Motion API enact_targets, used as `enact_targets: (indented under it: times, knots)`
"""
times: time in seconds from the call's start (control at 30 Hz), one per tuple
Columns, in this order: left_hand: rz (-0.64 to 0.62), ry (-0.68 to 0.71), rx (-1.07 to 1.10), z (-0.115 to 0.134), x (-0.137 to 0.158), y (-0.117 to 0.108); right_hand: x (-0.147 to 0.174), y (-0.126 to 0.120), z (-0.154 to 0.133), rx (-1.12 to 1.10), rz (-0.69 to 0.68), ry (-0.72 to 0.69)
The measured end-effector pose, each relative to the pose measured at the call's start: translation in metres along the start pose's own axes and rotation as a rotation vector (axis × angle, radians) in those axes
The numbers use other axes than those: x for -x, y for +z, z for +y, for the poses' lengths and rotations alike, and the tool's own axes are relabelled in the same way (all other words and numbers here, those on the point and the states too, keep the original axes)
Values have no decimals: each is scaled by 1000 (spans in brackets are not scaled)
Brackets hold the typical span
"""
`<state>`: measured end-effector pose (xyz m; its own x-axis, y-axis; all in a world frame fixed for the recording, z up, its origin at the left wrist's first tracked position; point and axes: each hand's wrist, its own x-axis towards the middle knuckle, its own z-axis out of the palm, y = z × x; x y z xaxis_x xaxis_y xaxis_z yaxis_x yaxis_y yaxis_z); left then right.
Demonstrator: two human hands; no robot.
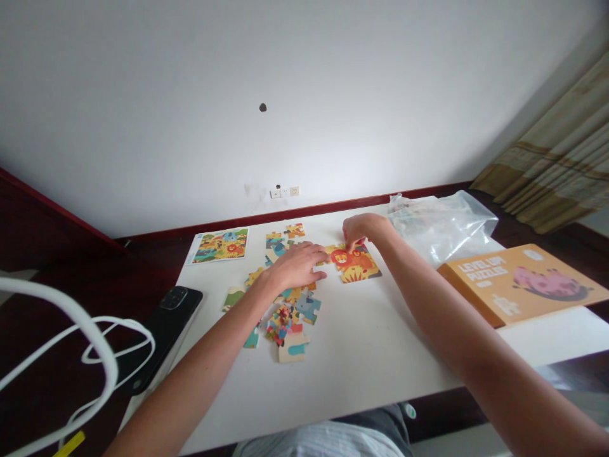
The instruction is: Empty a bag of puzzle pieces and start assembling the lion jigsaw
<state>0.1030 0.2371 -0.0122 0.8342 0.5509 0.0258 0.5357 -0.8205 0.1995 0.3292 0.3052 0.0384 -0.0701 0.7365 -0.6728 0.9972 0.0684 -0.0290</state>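
My right hand (361,228) has its fingers curled in, with the index fingertip down on a joined section of jigsaw puzzle (358,263) showing red-maned lions. What the curled fingers may hold is hidden. Just left of that section, my left hand (301,263) lies palm down with its fingers stretched out over the loose puzzle pieces (309,306). Its fingertips are close to a yellow puzzle piece (325,255) at the section's left edge; contact is hard to make out. Pieces partly overlap in a heap below my left hand, and several lie beyond it.
A picture card (221,245) lies at the white table's (361,355) back left corner. A black phone (166,336) and white cable (102,343) are at the left edge. At the right are a clear plastic bag (442,222) and an orange puzzle box (528,282). A wall (333,127) stands behind.
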Motion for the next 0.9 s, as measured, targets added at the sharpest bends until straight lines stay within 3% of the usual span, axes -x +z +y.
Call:
enact_targets:
  times: [0.47,0.7,0.8,0.9]
  knots:
    - [-27,-52,-59,6,-2,8,-6,1,16,-120,15,49]
    - [50,-159,-58,-21,12,-40,1,-6,9,13,73,3]
    - [-11,-263,-52,-39,26,-61,18,-5,-13,88,174,-131]
    - [-119,-350,-38,-51,40,-73,41,3,-47,127,191,-288]
